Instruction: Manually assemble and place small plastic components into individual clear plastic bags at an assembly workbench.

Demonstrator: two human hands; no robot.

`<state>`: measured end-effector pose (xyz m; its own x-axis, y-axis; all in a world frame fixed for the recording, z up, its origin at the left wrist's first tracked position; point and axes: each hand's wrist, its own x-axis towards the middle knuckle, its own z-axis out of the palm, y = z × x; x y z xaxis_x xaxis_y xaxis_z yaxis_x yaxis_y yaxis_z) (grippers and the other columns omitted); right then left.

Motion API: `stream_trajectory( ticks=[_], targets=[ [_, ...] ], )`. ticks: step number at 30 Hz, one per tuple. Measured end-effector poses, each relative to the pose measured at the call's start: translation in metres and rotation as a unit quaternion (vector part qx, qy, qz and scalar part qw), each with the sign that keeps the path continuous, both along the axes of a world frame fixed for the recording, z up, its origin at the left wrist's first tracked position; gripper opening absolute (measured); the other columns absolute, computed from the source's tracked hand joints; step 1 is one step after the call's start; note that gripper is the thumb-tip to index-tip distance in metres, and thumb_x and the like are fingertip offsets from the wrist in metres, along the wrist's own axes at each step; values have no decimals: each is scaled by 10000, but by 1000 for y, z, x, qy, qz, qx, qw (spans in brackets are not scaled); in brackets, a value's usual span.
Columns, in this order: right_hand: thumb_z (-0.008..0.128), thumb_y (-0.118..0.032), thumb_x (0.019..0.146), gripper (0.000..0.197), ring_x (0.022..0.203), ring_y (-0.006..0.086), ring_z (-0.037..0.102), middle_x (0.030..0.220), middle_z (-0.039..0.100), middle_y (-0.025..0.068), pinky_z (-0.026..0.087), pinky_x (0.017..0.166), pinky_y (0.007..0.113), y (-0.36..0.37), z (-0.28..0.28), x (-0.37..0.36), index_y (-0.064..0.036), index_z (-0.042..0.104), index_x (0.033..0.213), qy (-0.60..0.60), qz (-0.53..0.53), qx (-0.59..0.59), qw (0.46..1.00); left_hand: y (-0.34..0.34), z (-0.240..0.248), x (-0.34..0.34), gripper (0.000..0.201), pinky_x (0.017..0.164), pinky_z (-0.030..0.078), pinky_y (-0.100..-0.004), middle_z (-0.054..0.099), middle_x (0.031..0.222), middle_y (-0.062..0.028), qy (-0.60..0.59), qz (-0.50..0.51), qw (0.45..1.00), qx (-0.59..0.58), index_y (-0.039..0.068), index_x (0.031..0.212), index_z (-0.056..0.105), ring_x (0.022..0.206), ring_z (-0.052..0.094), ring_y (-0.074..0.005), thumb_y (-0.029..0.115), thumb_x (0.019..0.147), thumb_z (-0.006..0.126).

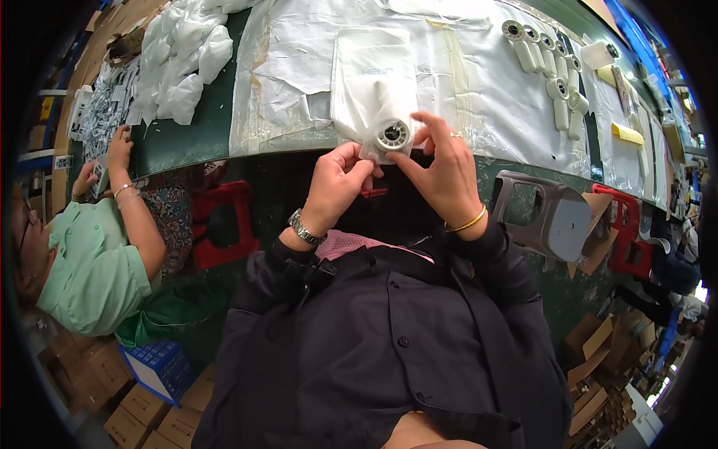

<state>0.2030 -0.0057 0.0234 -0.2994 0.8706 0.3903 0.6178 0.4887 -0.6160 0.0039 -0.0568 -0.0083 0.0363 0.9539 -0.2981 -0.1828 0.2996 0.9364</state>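
Note:
A white handheld fan (388, 101) with a round, dark-centred head lies at the table's near edge, head toward me. A translucent plastic bag (366, 150) is around its head end, on top of a stack of frosted white bags (357, 67). My left hand (340, 183) pinches the bag's near edge, left of the fan head. My right hand (445, 168) has its thumb on the bag just below the fan head, with the index finger raised and the other fingers curled beside it. How firmly the right fingers grip is partly hidden.
Several white handheld fans (557, 60) lie at the right of the plastic-covered table (295, 90). White plastic bags (183, 60) and small grey parts (112, 97) are heaped at the left, where a co-worker in green (101, 254) sits. Red (224, 224) and grey (542, 213) stools flank me.

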Motion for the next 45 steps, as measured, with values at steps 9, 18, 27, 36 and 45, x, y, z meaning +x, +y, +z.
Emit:
stream_trajectory(
  ticks=[9, 18, 27, 36, 45],
  targets=[
    [803, -55, 915, 354, 628, 153, 570, 853, 641, 69, 485, 634, 279, -13, -1, 4, -42, 661, 1238, 232, 25, -218, 948, 2, 12, 12, 245, 479, 366, -196, 733, 767, -65, -24, 10, 1000, -5, -4, 1057, 734, 542, 563, -54, 235, 1074, 684],
    [825, -60, 788, 505, 1046, 291, 611, 1130, 661, 93, 465, 941, 394, -4, 16, -5, -102, 667, 1265, -16, 4, 91, 996, -3, 18, 14, 211, 488, 411, -211, 732, 712, -64, -21, 18, 1000, -7, -28, 987, 748, 515, 566, -52, 168, 1050, 703],
    [796, -15, 748, 579, 1144, 315, 601, 1219, 652, 97, 455, 998, 421, 34, 1, -14, -124, 676, 1304, -96, -31, 135, 986, -6, 9, 14, 200, 491, 381, -196, 733, 750, -62, 12, -28, 1000, 4, -3, 997, 727, 531, 565, -53, 182, 1062, 689],
    [687, 48, 862, 252, 683, 319, 601, 821, 652, 175, 523, 733, 374, -34, 140, 21, 44, 698, 1114, 519, 297, -363, 714, -9, -4, 12, 348, 472, 347, -196, 739, 763, -73, 38, -34, 998, 30, -16, 1107, 693, 519, 578, -58, 326, 1054, 725],
    [702, 2, 827, 33, 408, 259, 477, 533, 536, 132, 409, 426, 415, -88, 149, 38, 11, 696, 796, 658, 341, -213, 637, -1, 20, 19, 383, 457, 315, -188, 732, 756, -104, -18, -41, 996, -73, -21, 1129, 696, 521, 587, -68, 355, 1059, 715]
  ],
)
